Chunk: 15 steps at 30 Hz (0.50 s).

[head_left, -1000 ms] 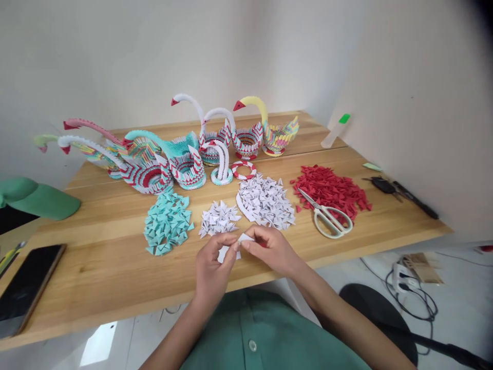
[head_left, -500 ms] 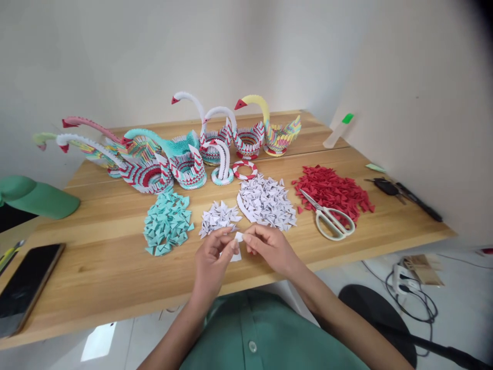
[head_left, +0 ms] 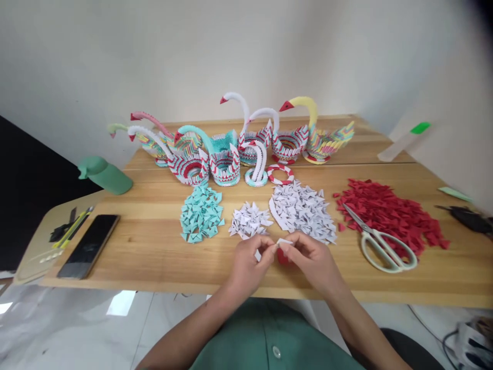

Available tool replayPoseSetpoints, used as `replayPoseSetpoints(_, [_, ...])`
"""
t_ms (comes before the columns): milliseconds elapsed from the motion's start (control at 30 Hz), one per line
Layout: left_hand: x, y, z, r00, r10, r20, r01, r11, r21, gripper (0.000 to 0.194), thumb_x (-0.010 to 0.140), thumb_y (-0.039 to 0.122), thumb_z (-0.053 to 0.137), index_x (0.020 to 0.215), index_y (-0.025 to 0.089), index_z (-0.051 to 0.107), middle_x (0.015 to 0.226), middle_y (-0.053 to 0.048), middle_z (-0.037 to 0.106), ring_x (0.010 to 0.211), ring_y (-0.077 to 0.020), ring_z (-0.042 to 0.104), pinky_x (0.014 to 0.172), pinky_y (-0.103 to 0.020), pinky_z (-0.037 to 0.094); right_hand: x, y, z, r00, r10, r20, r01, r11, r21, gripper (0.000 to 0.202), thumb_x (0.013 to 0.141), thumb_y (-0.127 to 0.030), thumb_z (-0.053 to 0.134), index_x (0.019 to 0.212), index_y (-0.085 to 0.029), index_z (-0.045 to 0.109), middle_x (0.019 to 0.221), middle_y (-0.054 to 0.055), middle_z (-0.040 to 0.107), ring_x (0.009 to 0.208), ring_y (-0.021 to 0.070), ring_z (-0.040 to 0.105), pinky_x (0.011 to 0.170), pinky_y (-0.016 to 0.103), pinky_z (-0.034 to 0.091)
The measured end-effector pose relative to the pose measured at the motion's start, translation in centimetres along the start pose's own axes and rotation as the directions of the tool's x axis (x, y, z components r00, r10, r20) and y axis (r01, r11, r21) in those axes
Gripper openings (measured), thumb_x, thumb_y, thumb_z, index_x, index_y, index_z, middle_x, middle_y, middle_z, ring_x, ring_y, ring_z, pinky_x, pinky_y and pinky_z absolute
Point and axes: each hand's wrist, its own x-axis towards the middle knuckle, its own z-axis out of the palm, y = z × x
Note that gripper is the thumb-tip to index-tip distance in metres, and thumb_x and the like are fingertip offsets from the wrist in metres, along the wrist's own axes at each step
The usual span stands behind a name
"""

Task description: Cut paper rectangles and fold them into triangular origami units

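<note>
Near the table's front edge, my left hand [head_left: 252, 264] and my right hand [head_left: 314, 259] meet, both with closed fingers. A small white paper piece [head_left: 285, 241] is pinched between their fingertips. Another bit of white paper [head_left: 258, 255] shows between the fingers of my left hand. Below the fingers of my right hand is a red object [head_left: 284, 258], mostly hidden, so its kind is unclear. Just beyond my hands lie a small pile of white folded paper triangles [head_left: 250, 220] and a larger white pile [head_left: 304, 211].
Teal triangles [head_left: 202, 213] lie left, red triangles [head_left: 389, 210] right, with white-handled scissors [head_left: 387, 252] against them. Several folded-paper swans [head_left: 225, 164] and a red-and-white ring [head_left: 280, 174] stand behind. A phone [head_left: 89, 246] and green bottle [head_left: 106, 174] are at left.
The view has swung left, so the table's contents appear further right. My hands stay together with the white paper, which is now turned flatter. A red object now shows under my right hand.
</note>
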Motion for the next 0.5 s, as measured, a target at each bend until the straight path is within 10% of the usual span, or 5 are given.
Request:
replayPoseSetpoints(200, [-0.3,-1.2,-0.4,0.941,0.327,0.085,-0.338,0.912,0.234,0.018,0.093,0.022,0.049,0.082,0.018,0.063,0.068,-0.004,0.068,0.063,-0.0161,0.06,0.062,-0.028,0.043,-1.0,0.8,-0.5,0.974,-0.133,-0.183,0.12,0.99,-0.076,0.026,0.086,-0.038,0.06,0.068,-0.02,0.058,0.061,0.0,0.057,0.054,0.0137,0.051,0.052,0.024,0.042])
replayPoseSetpoints(500, [-0.3,-1.5,-0.5,0.941,0.317,0.117,-0.338,0.869,0.362,0.02,0.093,0.021,0.048,0.085,0.018,0.066,0.067,-0.004,0.068,0.061,-0.0159,0.06,0.059,-0.028,0.041,-4.7,3.3,-0.1,0.948,-0.107,-0.298,0.08,0.992,-0.101,0.027,0.087,-0.041,0.059,0.069,-0.021,0.06,0.062,0.002,0.059,0.055,0.016,0.053,0.054,0.026,0.044])
